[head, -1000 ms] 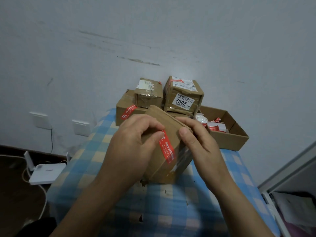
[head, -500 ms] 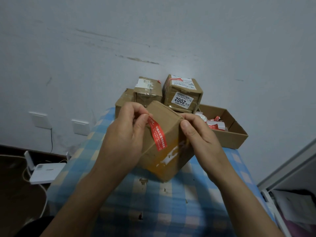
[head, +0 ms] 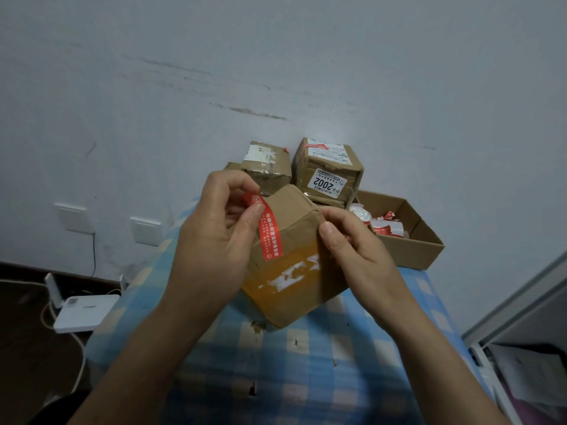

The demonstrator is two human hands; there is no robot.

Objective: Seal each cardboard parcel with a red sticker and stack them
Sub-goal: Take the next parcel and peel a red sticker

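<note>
A: Since a second ago the parcel (head: 294, 271) has tipped back toward me. Its orange-taped face now shows in front; before it was more edge-on. The red sticker (head: 270, 233) came round with it, and its lower end now lies down that front face.

B: Hands?

A: The left hand (head: 214, 237) pinches the sticker's top end between thumb and forefinger, at the parcel's upper left edge. Earlier that thumb pressed the strip flat. The right hand (head: 352, 250) is clamped on the parcel's right corner, thumb on top, same grip as before, just following the turn.

B: Top end stuck down?

A: I read it as loose, but the fingers cover it, so I can't tell.

B: Parcel on the bench (head: 337, 378)?

A: It's held between both hands over it. The low corner is near the checked cloth; contact is unclear.

B: Meaning for the task?

A: Seal about half done, my call. The strip crosses the top edge and the held end still needs folding over and pressing. It could crease if pulled crooked. After that the parcel joins the stacked parcels (head: 328, 173) behind, by the wall. One there shows a red strip on top. The open box (head: 408, 253) with sticker rolls (head: 383, 228) sits to the right.
</note>
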